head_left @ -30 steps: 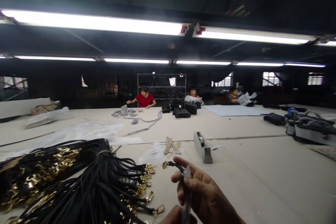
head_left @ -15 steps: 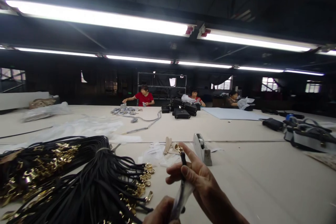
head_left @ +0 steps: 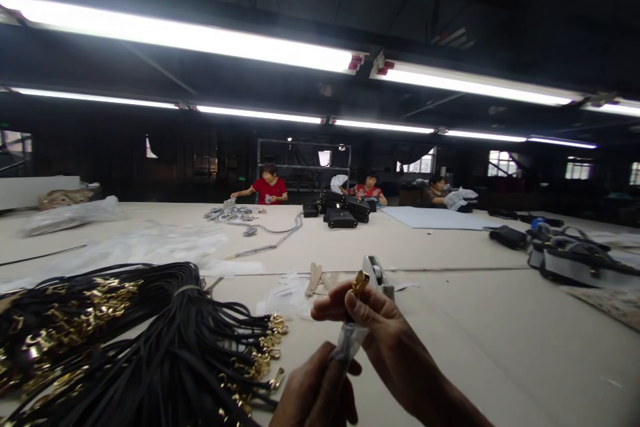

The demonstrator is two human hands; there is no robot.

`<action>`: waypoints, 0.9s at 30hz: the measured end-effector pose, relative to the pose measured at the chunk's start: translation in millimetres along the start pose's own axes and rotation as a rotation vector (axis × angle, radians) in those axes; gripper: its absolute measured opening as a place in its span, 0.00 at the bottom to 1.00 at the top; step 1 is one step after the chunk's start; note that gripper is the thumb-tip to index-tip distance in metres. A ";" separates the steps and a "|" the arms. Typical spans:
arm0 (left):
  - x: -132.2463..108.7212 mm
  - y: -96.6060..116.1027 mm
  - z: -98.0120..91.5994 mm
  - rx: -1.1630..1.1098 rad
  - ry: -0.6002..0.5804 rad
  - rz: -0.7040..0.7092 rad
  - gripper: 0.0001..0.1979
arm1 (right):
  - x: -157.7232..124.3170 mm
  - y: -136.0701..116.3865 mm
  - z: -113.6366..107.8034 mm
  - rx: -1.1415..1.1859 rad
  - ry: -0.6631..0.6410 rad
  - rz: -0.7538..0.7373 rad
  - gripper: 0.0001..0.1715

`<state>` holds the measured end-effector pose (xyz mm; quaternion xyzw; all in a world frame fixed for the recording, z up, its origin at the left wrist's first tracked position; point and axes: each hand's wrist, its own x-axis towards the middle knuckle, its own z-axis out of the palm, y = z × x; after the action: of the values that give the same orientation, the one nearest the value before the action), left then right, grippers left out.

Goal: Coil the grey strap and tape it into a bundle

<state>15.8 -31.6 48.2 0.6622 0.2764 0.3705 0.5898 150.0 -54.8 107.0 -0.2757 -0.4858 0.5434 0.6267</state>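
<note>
My right hand (head_left: 383,323) pinches the end of a black strap with a gold snap hook (head_left: 360,282) standing up above the thumb. Just below, a clear plastic sleeve (head_left: 349,341) surrounds the strap, and my left hand (head_left: 320,383) is closed on that wrapped part. Most of the strap is hidden by my fingers. To the left lies a big tied bundle of black straps (head_left: 175,333), with many gold hooks (head_left: 267,347) at the ends. Behind my right hand stands a grey tape dispenser (head_left: 375,270), partly covered.
Paper scraps (head_left: 290,297) and tan strips (head_left: 314,280) lie past my hands on the pale table (head_left: 475,347). Black bags (head_left: 343,217), grey straps (head_left: 233,213) and plastic sheeting (head_left: 165,243) are farther off. Several people sit across the table. Grey-and-black bags (head_left: 580,257) rest at right.
My left hand has risen toward the right one. My right index finger, stretched along the hook before, is now bent behind it. A co-worker across has moved a white plastic bag leftward.
</note>
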 end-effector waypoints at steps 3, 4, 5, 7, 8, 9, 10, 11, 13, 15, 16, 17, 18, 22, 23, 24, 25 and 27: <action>2.6 9.6 -3.6 0.001 -0.053 0.031 0.33 | -1.4 -1.4 -7.6 -0.012 -0.014 0.024 0.17; 3.6 10.5 -5.7 -0.012 -0.079 0.033 0.31 | -1.5 -5.9 -11.3 -0.044 -0.017 0.005 0.17; 4.6 10.9 -7.9 -0.023 -0.103 0.030 0.30 | -1.6 -12.8 -15.3 -0.102 -0.015 -0.033 0.18; 6.2 12.1 -11.9 -0.011 -0.139 0.018 0.29 | -1.7 -31.8 -21.8 -0.312 0.029 -0.175 0.24; 6.9 13.3 -13.2 0.010 -0.149 0.011 0.29 | -2.0 -42.5 -23.6 -0.464 0.062 -0.260 0.26; 7.5 15.1 -14.2 0.035 -0.158 0.002 0.30 | -2.3 -52.5 -24.0 -0.638 0.079 -0.335 0.27; 8.1 17.3 -14.8 0.056 -0.173 -0.008 0.30 | -2.6 -61.0 -23.1 -0.821 0.062 -0.379 0.27; 8.7 19.9 -15.2 0.072 -0.198 -0.017 0.30 | -3.0 -67.0 -21.2 -0.992 0.006 -0.390 0.26; 9.6 24.9 -16.9 0.087 -0.258 -0.026 0.30 | -3.5 -69.9 -16.2 -1.216 -0.199 -0.304 0.26; 10.0 28.6 -21.3 0.062 -0.300 -0.020 0.30 | -3.6 -61.1 -13.7 -1.220 -0.429 -0.137 0.25; 10.0 29.7 -24.9 0.036 -0.317 -0.022 0.29 | -3.7 -53.8 -14.4 -1.152 -0.508 -0.043 0.26; 9.9 30.1 -29.2 0.005 -0.333 -0.029 0.28 | -4.1 -45.6 -16.3 -1.055 -0.553 0.064 0.28; 9.9 30.0 -34.0 -0.023 -0.354 -0.043 0.27 | -4.8 -37.5 -19.3 -0.945 -0.566 0.176 0.31; 12.4 25.2 -51.1 -0.067 -0.418 -0.108 0.23 | -10.1 -15.7 -35.2 -0.569 -0.443 0.502 0.29; 13.9 23.5 -53.0 -0.077 -0.426 -0.117 0.22 | -11.8 -13.4 -38.4 -0.507 -0.431 0.545 0.28; 15.5 21.8 -53.5 -0.092 -0.437 -0.125 0.21 | -13.7 -11.8 -41.1 -0.452 -0.428 0.581 0.27; 17.1 20.3 -52.7 -0.114 -0.451 -0.126 0.21 | -15.7 -10.7 -43.0 -0.397 -0.432 0.621 0.26; 19.1 17.3 -47.8 -0.148 -0.448 -0.090 0.20 | -20.1 -9.8 -44.3 -0.239 -0.449 0.662 0.25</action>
<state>-13.5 8.7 69.8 0.6697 0.1398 0.2070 0.6993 195.5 -68.3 92.6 -0.3624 -0.5552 0.7018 0.2605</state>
